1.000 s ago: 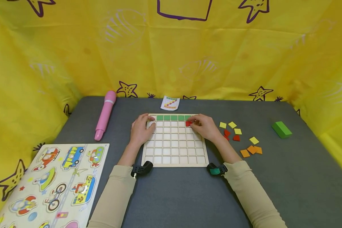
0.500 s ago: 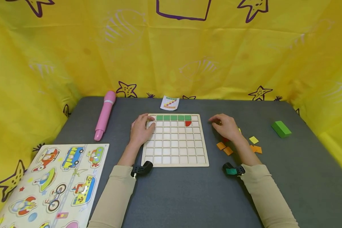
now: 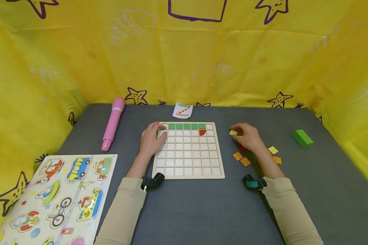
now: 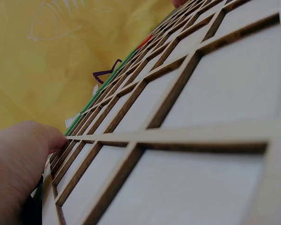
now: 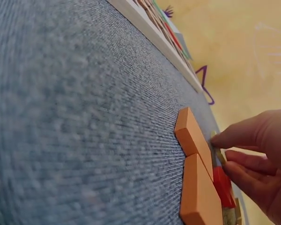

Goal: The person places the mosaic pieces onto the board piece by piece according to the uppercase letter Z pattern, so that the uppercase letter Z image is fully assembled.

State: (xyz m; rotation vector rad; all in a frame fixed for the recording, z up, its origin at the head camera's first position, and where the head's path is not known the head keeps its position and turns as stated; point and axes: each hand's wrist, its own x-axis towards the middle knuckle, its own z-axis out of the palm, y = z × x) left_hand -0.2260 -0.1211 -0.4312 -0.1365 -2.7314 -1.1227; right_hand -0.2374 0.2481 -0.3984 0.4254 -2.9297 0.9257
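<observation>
My left hand (image 3: pixel 151 139) rests on the upper left part of a wooden grid board (image 3: pixel 219 172), thumb and fingertips on its cells. In the left wrist view the thumb (image 4: pixel 33 138) touches the grid. A row of green square tiles (image 3: pixel 187 126) fills part of the top row. Under its right end sits a red tile (image 3: pixel 202 132) with one rounded corner. Right of the board my right hand (image 3: pixel 246 137) pinches a yellow square tile (image 3: pixel 233 132) between thumb and fingers. Orange tiles (image 5: pixel 194 136) and a red tile (image 5: pixel 221 186) lie beside that hand.
A picture card (image 3: pixel 182 111) lies behind the board. A pink microphone-shaped object (image 3: pixel 113 124) and a picture puzzle board (image 3: pixel 76 190) are on the left. To the right lie another yellow tile (image 3: pixel 273 150), an orange tile (image 3: pixel 277 160) and a green block (image 3: pixel 302 138).
My right hand has let go of the red tile on the board, moved right and picked up a yellow tile. Two orange tiles now lie closer to the board. The left hand stays put.
</observation>
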